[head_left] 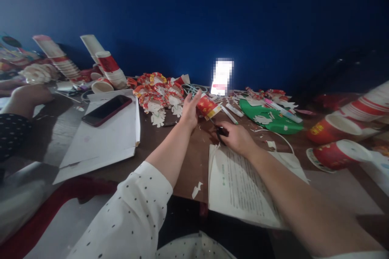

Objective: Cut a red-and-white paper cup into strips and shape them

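Note:
In the middle of the head view, my left hand [191, 110] is closed on a red paper cup [208, 106] with yellow figures, which lies tilted on its side. My right hand [237, 137] grips the dark handles of a pair of scissors [221, 132]. Their blades are at the cup's pale edge, and I cannot make out whether they are parted. White paper scraps lie around both hands. Just beyond the cup stands a brightly lit phone screen [221, 77], its picture blurred out.
Leaning cup stacks [112, 68] and cut red-and-white paper pieces [161, 93] line the back. A dark phone [107, 110] lies on white paper at left, beside another person's arm [27, 99]. At right are a green disc [273, 119], red cups [332, 127] and a printed booklet [240, 186].

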The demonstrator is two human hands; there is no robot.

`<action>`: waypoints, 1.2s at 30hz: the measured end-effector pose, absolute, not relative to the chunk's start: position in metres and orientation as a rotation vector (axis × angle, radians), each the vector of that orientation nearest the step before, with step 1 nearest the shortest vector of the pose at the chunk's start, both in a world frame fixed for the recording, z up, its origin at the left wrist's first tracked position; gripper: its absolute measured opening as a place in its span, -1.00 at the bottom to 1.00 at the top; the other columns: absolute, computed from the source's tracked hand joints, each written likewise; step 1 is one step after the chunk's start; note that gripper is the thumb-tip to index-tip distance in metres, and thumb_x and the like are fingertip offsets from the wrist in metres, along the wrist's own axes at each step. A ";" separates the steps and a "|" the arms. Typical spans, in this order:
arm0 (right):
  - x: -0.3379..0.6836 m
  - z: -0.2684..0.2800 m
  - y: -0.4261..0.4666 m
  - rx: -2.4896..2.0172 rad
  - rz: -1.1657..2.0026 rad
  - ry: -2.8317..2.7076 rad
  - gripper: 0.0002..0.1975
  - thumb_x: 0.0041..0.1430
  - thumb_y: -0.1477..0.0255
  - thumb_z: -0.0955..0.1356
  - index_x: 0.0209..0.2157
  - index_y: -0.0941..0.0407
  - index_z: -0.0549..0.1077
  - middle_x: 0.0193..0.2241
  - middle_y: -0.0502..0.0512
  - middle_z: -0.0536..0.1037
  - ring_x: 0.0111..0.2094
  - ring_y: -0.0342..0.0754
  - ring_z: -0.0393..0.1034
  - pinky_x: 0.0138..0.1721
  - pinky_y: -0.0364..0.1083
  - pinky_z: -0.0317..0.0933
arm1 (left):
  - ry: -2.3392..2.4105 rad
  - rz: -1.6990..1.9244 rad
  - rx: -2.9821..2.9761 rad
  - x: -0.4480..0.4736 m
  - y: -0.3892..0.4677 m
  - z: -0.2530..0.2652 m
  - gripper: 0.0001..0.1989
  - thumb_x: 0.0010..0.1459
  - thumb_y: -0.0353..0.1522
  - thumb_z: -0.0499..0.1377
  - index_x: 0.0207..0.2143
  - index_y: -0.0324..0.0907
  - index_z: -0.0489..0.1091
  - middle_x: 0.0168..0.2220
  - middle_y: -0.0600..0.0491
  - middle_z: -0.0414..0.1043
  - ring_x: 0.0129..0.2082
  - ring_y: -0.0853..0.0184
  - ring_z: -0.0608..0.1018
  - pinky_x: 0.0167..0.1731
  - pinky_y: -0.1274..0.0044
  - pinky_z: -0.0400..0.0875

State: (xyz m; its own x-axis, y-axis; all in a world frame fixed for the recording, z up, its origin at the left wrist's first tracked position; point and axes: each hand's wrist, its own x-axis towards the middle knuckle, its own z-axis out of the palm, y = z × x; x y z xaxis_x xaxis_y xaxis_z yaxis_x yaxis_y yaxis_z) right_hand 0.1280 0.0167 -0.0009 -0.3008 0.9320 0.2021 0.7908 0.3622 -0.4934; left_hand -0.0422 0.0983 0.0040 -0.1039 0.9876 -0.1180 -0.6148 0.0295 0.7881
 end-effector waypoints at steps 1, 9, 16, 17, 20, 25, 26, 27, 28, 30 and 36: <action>0.128 0.000 0.016 -1.480 0.421 -2.186 -0.67 0.09 0.27 0.37 -0.09 0.01 0.51 -0.26 0.07 0.63 -0.26 0.03 0.51 -0.28 -0.11 0.29 | 0.817 1.502 0.582 -0.043 0.100 0.002 -0.22 -0.10 -0.15 0.38 0.19 -0.03 0.22 -0.15 0.00 0.52 -0.23 0.28 0.57 -0.24 0.46 0.47; 0.123 -0.006 0.019 -1.313 0.861 -1.854 -0.61 0.01 0.18 0.43 -0.18 0.12 0.50 -0.43 0.08 0.59 -0.44 -0.04 0.46 -0.42 -0.12 0.30 | 0.785 1.572 0.544 -0.042 0.100 0.006 -0.35 -0.12 -0.27 0.40 0.06 -0.09 0.34 -0.28 0.06 0.51 -0.38 0.38 0.55 -0.35 0.53 0.45; 0.117 0.003 0.019 -1.270 1.063 -1.446 -0.52 -0.14 0.10 0.48 -0.27 0.16 0.46 -0.56 -0.01 0.49 -0.61 -0.17 0.29 -0.60 -0.17 0.19 | 0.858 1.530 0.633 -0.037 0.094 0.011 -0.52 -0.06 -0.24 0.36 -0.06 -0.17 0.41 -0.29 0.04 0.52 -0.43 0.43 0.53 -0.40 0.56 0.44; 0.117 0.004 0.019 -1.265 1.059 -1.424 -0.51 -0.16 0.10 0.49 -0.28 0.16 0.46 -0.58 -0.02 0.48 -0.62 -0.18 0.28 -0.60 -0.17 0.18 | 0.866 1.532 0.647 -0.036 0.093 0.011 -0.54 -0.04 -0.24 0.36 -0.07 -0.18 0.42 -0.28 0.03 0.53 -0.41 0.41 0.54 -0.37 0.55 0.45; 0.116 0.004 0.020 -1.246 1.057 -1.375 -0.49 -0.19 0.08 0.50 -0.29 0.16 0.46 -0.59 -0.04 0.46 -0.64 -0.20 0.26 -0.61 -0.18 0.17 | 0.878 1.552 0.665 -0.034 0.090 0.014 -0.57 -0.03 -0.23 0.35 -0.09 -0.19 0.44 -0.26 0.00 0.54 -0.31 0.35 0.57 -0.26 0.49 0.47; 0.115 0.006 0.019 -1.251 1.064 -1.342 -0.47 -0.18 0.05 0.49 -0.27 0.16 0.48 -0.57 -0.01 0.49 -0.62 -0.17 0.33 -0.63 -0.19 0.19 | 0.861 1.585 0.706 -0.032 0.088 0.015 -0.56 -0.04 -0.17 0.35 -0.13 -0.20 0.46 -0.27 -0.02 0.55 -0.24 0.31 0.57 -0.18 0.44 0.47; 0.115 0.006 0.019 -1.250 1.052 -1.337 -0.47 -0.17 0.04 0.48 -0.27 0.16 0.48 -0.56 0.00 0.49 -0.62 -0.17 0.34 -0.63 -0.19 0.19 | 0.859 1.588 0.718 -0.032 0.088 0.014 -0.55 -0.05 -0.16 0.35 -0.13 -0.20 0.45 -0.27 -0.01 0.55 -0.25 0.31 0.57 -0.18 0.45 0.47; 0.115 0.006 0.019 -1.249 1.031 -1.330 -0.46 -0.16 0.03 0.48 -0.26 0.16 0.48 -0.56 0.00 0.49 -0.62 -0.17 0.34 -0.63 -0.19 0.19 | 0.858 1.589 0.732 -0.032 0.089 0.013 -0.54 -0.06 -0.15 0.35 -0.13 -0.20 0.45 -0.29 -0.01 0.55 -0.26 0.32 0.57 -0.19 0.45 0.47; 0.116 0.006 0.019 -1.250 1.006 -1.324 -0.46 -0.16 0.03 0.47 -0.26 0.16 0.49 -0.56 0.00 0.49 -0.62 -0.17 0.34 -0.63 -0.20 0.20 | 0.859 1.589 0.747 -0.031 0.089 0.012 -0.53 -0.07 -0.14 0.35 -0.14 -0.20 0.45 -0.30 0.00 0.54 -0.28 0.32 0.57 -0.20 0.46 0.47; 0.116 0.005 0.019 -1.261 0.954 -1.311 -0.47 -0.15 0.03 0.47 -0.27 0.16 0.50 -0.58 -0.01 0.48 -0.63 -0.18 0.32 -0.64 -0.20 0.19 | 0.870 1.588 0.779 -0.030 0.090 0.010 -0.51 -0.10 -0.13 0.36 -0.15 -0.20 0.45 -0.33 0.01 0.54 -0.31 0.33 0.57 -0.23 0.48 0.46; 0.115 0.005 0.019 -1.247 0.952 -1.254 -0.53 -0.11 0.09 0.47 -0.26 0.15 0.50 -0.63 -0.07 0.43 -0.65 -0.20 0.29 -0.66 -0.22 0.14 | 0.894 1.599 0.827 -0.028 0.090 0.008 -0.47 -0.12 -0.08 0.35 -0.15 -0.21 0.45 -0.36 0.01 0.52 -0.36 0.33 0.57 -0.29 0.49 0.46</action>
State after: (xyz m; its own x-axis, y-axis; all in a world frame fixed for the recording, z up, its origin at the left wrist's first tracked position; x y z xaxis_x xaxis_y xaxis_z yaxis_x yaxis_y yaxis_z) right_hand 0.1149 0.0191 0.0047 0.1248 0.9813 0.1465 0.1229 0.1312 -0.9837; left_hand -0.0280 0.0904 0.0075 -0.1834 0.9809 0.0642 -0.4593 -0.1432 0.8767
